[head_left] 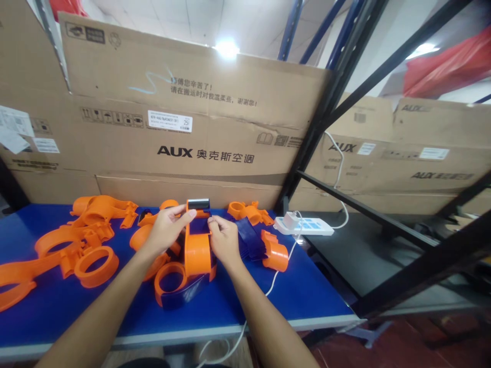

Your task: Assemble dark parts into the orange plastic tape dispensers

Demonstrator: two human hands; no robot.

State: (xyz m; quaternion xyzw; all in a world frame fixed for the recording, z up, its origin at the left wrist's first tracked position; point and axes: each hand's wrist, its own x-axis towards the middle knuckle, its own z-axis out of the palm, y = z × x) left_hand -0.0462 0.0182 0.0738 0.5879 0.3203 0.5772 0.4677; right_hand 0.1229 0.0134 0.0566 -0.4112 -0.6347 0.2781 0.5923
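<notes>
Upright between my hands is an orange tape dispenser (198, 255) with a black roller (198, 204) at its top end. My left hand (169, 227) is closed on its left side, thumb near the roller. My right hand (224, 239) pinches the dispenser's right side near a dark blue part; what lies under those fingertips is hidden. Just below, an orange ring with a dark blue piece (186, 292) rests on the table. Right of my right hand lie dark blue pieces (251, 240) and an orange dispenser part (275, 253).
Several orange dispenser parts (95, 267) cover the left of the blue table (126, 306), with more orange parts (249, 212) at the back. A white power strip (305, 225) trails a cable across the right side. Cardboard boxes (215, 128) and a black shelf post (314, 138) stand behind.
</notes>
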